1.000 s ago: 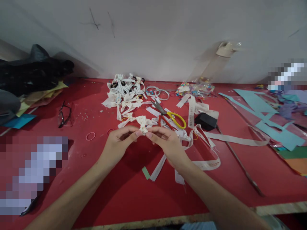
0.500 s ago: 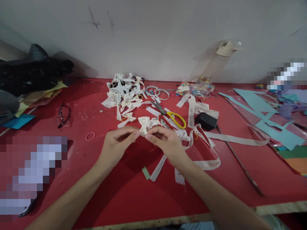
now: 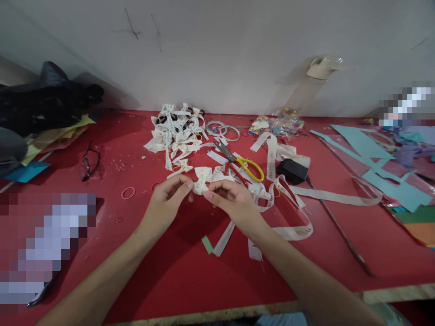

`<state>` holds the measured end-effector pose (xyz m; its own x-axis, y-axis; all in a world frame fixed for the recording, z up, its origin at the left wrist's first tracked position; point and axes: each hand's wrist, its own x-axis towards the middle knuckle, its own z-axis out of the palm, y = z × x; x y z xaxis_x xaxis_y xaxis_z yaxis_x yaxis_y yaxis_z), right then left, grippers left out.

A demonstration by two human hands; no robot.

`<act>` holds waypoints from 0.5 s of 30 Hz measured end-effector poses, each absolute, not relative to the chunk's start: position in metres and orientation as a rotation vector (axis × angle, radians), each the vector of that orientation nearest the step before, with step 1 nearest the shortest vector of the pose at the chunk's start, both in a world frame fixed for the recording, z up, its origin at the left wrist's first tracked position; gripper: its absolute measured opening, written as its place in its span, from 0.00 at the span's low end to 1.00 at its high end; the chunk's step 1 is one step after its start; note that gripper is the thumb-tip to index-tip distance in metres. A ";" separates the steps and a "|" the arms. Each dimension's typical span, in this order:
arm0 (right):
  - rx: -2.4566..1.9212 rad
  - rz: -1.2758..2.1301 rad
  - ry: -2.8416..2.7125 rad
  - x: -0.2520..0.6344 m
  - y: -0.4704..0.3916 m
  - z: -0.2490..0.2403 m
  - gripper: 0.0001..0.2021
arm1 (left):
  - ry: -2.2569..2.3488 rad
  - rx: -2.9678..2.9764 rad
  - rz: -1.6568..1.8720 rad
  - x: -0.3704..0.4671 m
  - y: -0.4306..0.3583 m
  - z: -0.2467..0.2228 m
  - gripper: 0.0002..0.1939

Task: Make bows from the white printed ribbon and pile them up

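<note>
A small white ribbon bow (image 3: 201, 176) is held between both hands near the middle of the view. My left hand (image 3: 171, 194) pinches its left side with thumb and fingers. On the other side, my right hand (image 3: 231, 199) grips the bow's lower right edge, fingers curled. Just beyond the hands lie yellow-handled scissors (image 3: 249, 168) and a red-handled tool (image 3: 239, 174), partly covered by white ribbon. More white bows (image 3: 176, 131) are heaped behind, some with black or yellow bands. Loose printed ribbon (image 3: 295, 232) curls to the right of my right hand.
Eyeglasses (image 3: 90, 163) and a pink band (image 3: 128, 193) lie left on the red table (image 3: 163, 280). A black block (image 3: 292, 171), a clear bottle (image 3: 306, 93) and a thin rod (image 3: 340, 231) are on the right, with blue paper scraps (image 3: 356, 142) farther right.
The bow has shifted slightly left and its wings now stand more upright between the fingers. My left fingertips have moved slightly left and up; my right hand stays close to it.
</note>
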<state>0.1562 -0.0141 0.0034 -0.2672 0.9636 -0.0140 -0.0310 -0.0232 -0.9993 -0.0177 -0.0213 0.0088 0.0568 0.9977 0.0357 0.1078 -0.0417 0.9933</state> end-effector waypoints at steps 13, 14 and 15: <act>-0.980 1.567 -1.342 0.156 -0.013 0.008 0.15 | 1.073 1.228 1.058 -0.018 -0.021 0.007 0.10; -0.975 1.566 -1.338 0.156 -0.013 0.007 0.15 | 1.066 1.227 1.055 -0.018 -0.021 0.007 0.10; -0.971 1.561 -1.331 0.156 -0.013 0.007 0.15 | 1.060 1.236 1.049 -0.018 -0.021 0.007 0.10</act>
